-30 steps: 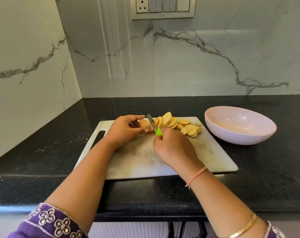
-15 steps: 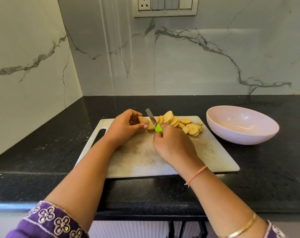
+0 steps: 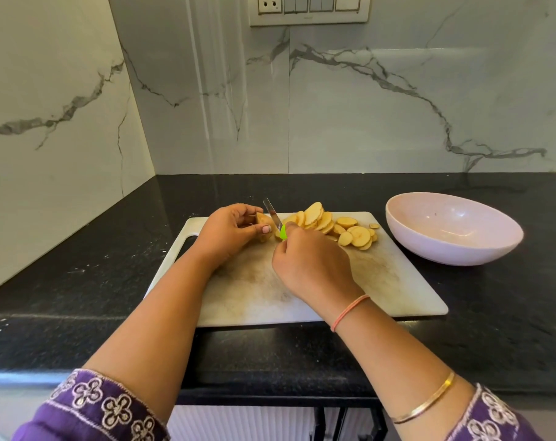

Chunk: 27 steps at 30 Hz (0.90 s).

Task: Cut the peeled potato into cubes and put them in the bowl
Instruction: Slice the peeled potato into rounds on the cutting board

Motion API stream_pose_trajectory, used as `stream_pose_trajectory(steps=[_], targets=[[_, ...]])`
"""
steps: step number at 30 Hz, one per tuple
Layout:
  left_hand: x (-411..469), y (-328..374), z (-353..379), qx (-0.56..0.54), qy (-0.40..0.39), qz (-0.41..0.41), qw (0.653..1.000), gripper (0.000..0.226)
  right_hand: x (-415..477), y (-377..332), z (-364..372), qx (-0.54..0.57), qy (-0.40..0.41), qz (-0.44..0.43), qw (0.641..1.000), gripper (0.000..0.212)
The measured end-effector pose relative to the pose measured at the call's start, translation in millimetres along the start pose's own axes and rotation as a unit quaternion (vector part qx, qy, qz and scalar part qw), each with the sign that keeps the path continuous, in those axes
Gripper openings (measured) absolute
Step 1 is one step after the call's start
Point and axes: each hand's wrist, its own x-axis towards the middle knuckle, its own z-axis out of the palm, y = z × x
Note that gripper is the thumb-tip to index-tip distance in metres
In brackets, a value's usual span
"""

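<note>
Head view: small yellow potato end piece [image 3: 264, 225] sits on the far left part of the white plastic cutting board [image 3: 397, 281], pinched by curled left hand [image 3: 229, 232]. Right hand [image 3: 311, 265] grips green-handled knife [image 3: 275, 218], blade against the piece. Round yellow potato slices [image 3: 334, 226] piled just right. Pale pink bowl [image 3: 455, 246] stands beside the board on black stone counter [image 3: 79, 281].

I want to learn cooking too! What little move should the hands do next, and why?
Probably press the knife down through the small potato end for one more slice. The left hand pinches that last piece on the cutting board, the right hand holds the blade right beside it, and the bowl holds no potato yet.
</note>
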Motion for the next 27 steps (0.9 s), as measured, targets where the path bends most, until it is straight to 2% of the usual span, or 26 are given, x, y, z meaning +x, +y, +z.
stream_pose_trajectory(steps=[16,23,27], targets=[[-1.4,0.2,-2.0,-0.03,-0.006,-0.031,0.999,0.036,3.0,-4.6,0.3,0.011,-0.025,-0.004,1.0,0.039],[0.7,0.6,0.3,-0.012,0.012,-0.044,0.999,0.031,-1.1,-5.3,-9.8,-0.001,-0.07,0.003,0.998,0.022],[0.9,1.2,1.1,-0.01,0.006,-0.054,0.998,0.032,-12.7,-7.1,-13.0,-0.035,-0.071,-0.01,0.997,0.022]])
